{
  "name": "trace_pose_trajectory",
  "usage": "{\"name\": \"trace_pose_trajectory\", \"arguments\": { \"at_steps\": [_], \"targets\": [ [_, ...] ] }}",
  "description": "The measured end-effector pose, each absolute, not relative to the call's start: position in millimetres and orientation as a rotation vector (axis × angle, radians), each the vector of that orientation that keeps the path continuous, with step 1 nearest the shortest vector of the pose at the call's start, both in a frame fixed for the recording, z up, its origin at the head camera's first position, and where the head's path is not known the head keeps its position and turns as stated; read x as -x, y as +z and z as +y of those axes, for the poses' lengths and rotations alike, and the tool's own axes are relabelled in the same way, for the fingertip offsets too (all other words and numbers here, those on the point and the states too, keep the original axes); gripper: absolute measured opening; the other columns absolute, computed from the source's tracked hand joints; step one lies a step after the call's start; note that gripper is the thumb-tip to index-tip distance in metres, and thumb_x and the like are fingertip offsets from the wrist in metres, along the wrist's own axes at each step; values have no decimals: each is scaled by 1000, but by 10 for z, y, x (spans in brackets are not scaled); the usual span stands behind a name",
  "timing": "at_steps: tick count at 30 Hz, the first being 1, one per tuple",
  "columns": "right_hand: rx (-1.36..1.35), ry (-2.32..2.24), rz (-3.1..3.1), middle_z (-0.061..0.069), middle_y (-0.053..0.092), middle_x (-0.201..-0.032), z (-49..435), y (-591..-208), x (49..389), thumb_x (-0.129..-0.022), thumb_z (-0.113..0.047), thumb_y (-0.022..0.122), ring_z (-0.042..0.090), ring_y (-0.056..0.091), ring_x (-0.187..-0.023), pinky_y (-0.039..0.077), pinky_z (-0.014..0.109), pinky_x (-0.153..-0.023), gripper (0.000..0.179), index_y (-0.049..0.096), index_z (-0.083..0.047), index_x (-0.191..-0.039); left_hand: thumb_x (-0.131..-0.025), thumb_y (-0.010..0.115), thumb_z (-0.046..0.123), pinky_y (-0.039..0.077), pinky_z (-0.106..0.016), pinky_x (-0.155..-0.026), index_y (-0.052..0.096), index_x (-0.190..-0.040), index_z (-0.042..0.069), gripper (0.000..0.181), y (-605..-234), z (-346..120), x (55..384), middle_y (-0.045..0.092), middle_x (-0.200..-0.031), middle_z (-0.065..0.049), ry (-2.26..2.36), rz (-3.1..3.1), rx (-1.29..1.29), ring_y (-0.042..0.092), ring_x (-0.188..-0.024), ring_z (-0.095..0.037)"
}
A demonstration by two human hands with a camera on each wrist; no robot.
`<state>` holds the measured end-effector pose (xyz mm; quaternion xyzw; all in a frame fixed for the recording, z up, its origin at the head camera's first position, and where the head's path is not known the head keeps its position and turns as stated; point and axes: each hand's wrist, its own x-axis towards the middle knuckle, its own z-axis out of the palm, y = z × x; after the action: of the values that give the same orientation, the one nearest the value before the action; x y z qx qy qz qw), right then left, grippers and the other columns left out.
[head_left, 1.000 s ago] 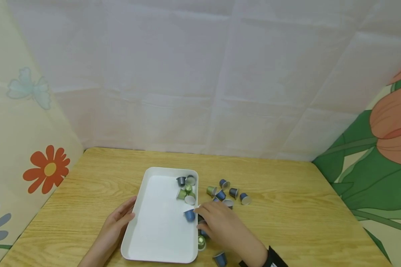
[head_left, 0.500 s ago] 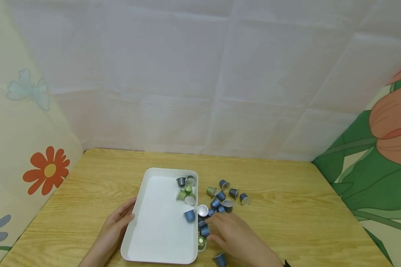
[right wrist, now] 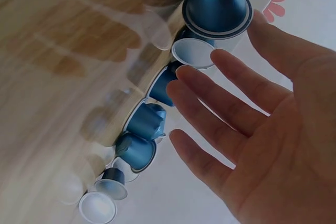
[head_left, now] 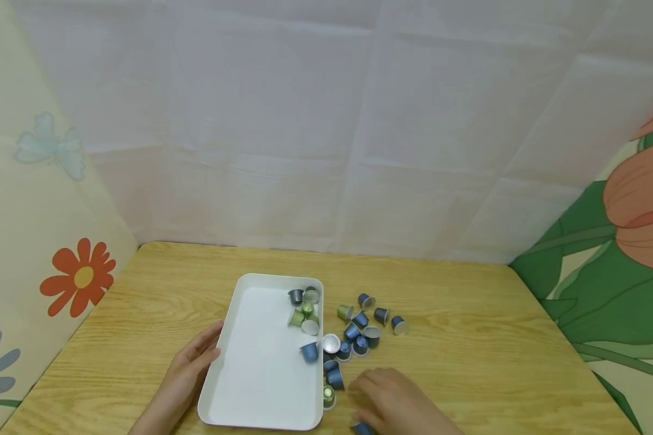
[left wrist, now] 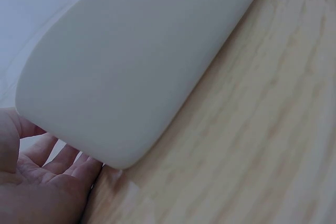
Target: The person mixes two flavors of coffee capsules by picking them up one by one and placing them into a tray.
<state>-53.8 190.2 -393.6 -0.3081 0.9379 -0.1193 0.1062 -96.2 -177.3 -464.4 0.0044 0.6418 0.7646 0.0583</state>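
so the white tray is sitting on the left half of the surface, and the left hand is gripping its left edge, thumb at the rim. fingertips are hiding behind the tray in the left wrist view tho. right hand isn't grasping anything, fingers are spreading out loose and the thumb is lying right by a blue capsule. can't tell if they're touching.

inside the tray, two grey capsules are sitting near the far right corner, some green capsules are bunching below them and a lone blue pod is lying by the right edge. everything else is crowding outside that edge, like the silver-lidded capsule and a green pod.

what's worrying me: these are tapered, so a clumsy thumb could easily be sending one rolling. too much push from the left hand and the tray is probably shoving that whole row sideways. squeezing hard might be denting the lids too. and the outermost capsule could be wandering toward the surface's right edge if knocked.
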Motion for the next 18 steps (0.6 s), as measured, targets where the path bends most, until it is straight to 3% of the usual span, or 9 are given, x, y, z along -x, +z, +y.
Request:
{"name": "trace_pose_trajectory", "arguments": {
  "at_steps": [8, 18],
  "targets": [
    [978, -331, 2806, -5, 67, -107, 2004, -4022, 444, -94, -52, 60, 13, 62, -97, 53, 39, -85, 40, 69, -17, -110, -99, 54, 5, 45, -16, -94, 32, -150, -8, 57, -4656, -1786, 908, 32, -154, -23, 2311, 1947, 12, 50, -116, 9],
    [961, -340, 2725, -6, 66, -107, 2027, -4039, 402, -92, -56, 60, 12, 61, -97, 52, 39, -86, 46, 68, -16, -113, -98, 55, 3, 45, -16, -94, 35, -148, -10, 55, -4628, -1755, 953, 33, -153, -24, 2312, 1997, -25, 51, -117, 7]
  ]
}}
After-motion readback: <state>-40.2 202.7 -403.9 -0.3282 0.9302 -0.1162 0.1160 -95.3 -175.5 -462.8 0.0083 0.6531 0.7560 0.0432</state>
